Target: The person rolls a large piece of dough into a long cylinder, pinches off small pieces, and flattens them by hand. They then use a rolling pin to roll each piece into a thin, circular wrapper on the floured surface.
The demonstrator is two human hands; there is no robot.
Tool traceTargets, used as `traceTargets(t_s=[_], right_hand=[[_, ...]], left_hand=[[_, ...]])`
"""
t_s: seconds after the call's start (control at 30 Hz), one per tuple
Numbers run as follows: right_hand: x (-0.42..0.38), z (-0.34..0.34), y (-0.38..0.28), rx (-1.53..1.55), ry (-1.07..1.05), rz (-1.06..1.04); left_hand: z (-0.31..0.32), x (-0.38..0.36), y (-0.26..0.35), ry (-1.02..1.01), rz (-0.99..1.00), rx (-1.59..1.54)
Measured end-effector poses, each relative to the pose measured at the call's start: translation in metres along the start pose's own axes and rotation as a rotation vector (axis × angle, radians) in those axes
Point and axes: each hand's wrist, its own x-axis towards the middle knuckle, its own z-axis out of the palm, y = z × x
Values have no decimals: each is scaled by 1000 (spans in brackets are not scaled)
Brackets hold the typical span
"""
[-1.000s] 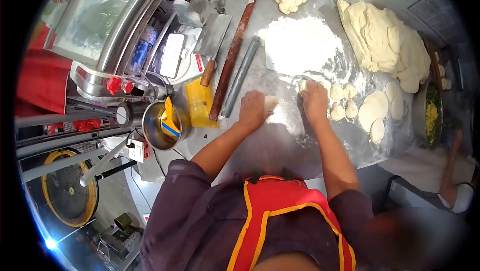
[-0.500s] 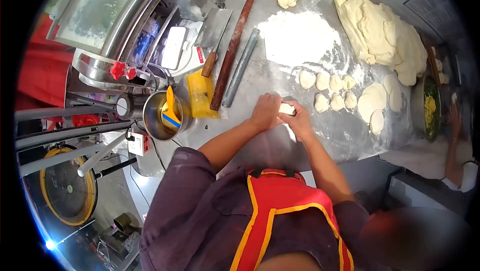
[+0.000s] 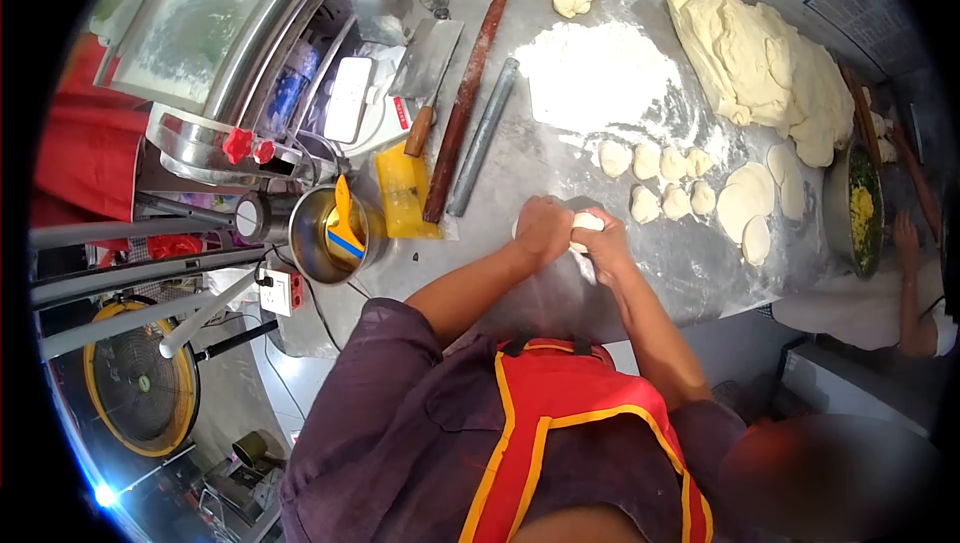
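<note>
A white piece of dough [image 3: 589,222] is held between my two hands, low over the metal worktop. My left hand [image 3: 545,231] is closed over its left part, and a bit of dough shows beyond that hand's far-left side. My right hand [image 3: 608,246] grips the right end, its fingers curled round it. More pale dough hangs below, between the hands. Just beyond lie several small dough balls [image 3: 645,205] in two rows, with flat dough rounds [image 3: 755,241] to their right.
A floury patch [image 3: 600,78] spreads across the worktop [image 3: 540,313], with a big dough mass [image 3: 750,58] at right. Leftward are a wooden rolling pin [image 3: 470,93], metal rod [image 3: 484,138], cleaver [image 3: 428,63] and a pot [image 3: 310,243] holding a yellow brush [image 3: 344,213]. A co-worker's arm [image 3: 908,283] shows far right.
My hands have closed further round the dough, and the left has turned over it. Dough now shows left of my left hand. The co-worker's hand has shifted lower at the right edge.
</note>
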Motion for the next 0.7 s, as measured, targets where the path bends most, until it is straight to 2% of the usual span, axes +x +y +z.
traceTargets(t_s=[0.2,0.27,0.4,0.5,0.53,0.63,0.67,0.7], right_hand=[[-30,-21,-27,171,-144,-29],[-26,-31,-30,230,-146,-37],[-24,-36,-56,212,-5,-84],[11,-45,-31,-305,116,-260],[19,-45,-22,-709,243,-368],[27,-38,-5,-1148,284,-577],[30,-37,-4,-1173,270,-514],[26,-33,-9,-1247,287,-601]], left_hand=[[-13,13,8,-76,-42,-12],[-10,20,5,-66,-109,60],[-6,20,-24,-26,-159,-6],[-1,7,-34,106,-119,-221],[-2,1,-36,129,-109,-212],[-5,-16,-40,189,-114,-160],[-4,-21,-42,197,-143,-129],[-2,-25,-46,205,-169,-98]])
